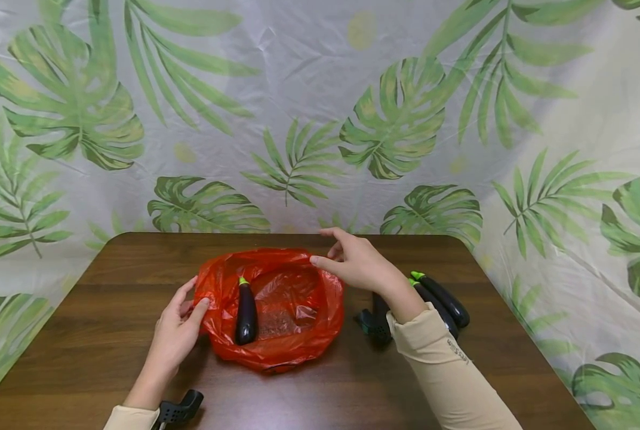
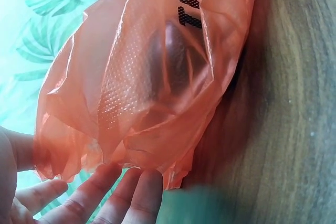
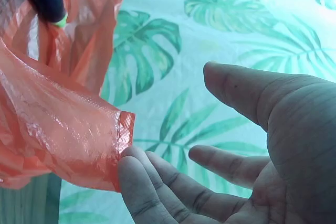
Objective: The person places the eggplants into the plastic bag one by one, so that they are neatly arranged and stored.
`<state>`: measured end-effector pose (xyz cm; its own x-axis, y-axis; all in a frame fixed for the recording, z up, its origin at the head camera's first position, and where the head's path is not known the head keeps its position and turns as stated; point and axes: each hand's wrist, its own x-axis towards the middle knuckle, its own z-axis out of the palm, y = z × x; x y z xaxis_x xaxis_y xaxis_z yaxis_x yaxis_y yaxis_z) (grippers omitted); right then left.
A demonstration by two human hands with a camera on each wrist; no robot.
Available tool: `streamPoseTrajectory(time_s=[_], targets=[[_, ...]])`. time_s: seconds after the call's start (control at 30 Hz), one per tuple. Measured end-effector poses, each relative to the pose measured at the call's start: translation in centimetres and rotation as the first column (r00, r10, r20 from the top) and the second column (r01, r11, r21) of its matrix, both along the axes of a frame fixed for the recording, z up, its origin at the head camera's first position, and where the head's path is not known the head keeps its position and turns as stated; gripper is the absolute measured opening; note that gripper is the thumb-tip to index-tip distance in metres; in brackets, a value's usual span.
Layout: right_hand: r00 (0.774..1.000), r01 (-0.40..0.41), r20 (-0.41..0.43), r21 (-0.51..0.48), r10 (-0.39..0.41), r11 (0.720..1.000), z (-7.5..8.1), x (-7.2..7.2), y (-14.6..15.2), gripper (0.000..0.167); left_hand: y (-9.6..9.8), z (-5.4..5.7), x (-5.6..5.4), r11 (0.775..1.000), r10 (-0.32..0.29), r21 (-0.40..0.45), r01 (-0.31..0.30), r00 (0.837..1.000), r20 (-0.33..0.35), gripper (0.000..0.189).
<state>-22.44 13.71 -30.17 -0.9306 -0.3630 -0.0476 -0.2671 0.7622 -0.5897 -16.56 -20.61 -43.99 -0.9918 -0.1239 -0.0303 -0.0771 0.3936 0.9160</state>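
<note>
A thin red plastic bag (image 1: pixel 277 356) stands on the table with its mouth spread wide. Inside, toward its left, lies a dark eggplant (image 1: pixel 247 319) with a green stem end; its shape shows dimly through the bag wall in the left wrist view. My left hand (image 1: pixel 174 331) pinches the bag's left rim between thumb and fingers. On the opposite side my right hand (image 1: pixel 359 260) is at the rim with fingers spread. One fingertip touches the bag's edge (image 3: pixel 126 124) in the right wrist view, while the other digits stand apart.
To the right, partly hidden by my right forearm, more eggplants (image 1: pixel 445 298) lie together on the brown wooden table (image 1: pixel 121 310). Black wrist mounts (image 1: pixel 375 325) sit at both wrists. A leaf-patterned curtain (image 1: pixel 298 89) rises behind the table.
</note>
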Motion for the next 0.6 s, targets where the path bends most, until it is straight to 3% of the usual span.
streamPoseTrajectory(time_s=[0.37, 0.6], targets=[[0.999, 0.034, 0.018, -0.013, -0.034, 0.999, -0.1, -0.5, 3.7, 0.068, 0.0, 0.0, -0.1, 1.000, 0.000, 0.004, 0.000, 1.000, 0.000, 0.065], [0.997, 0.060, 0.051, -0.035, -0.059, 0.998, -1.0, -0.6, 5.9, 0.070, 0.0, 0.0, -0.1, 1.000, -0.001, 0.009, 0.001, 1.000, 0.007, 0.065]])
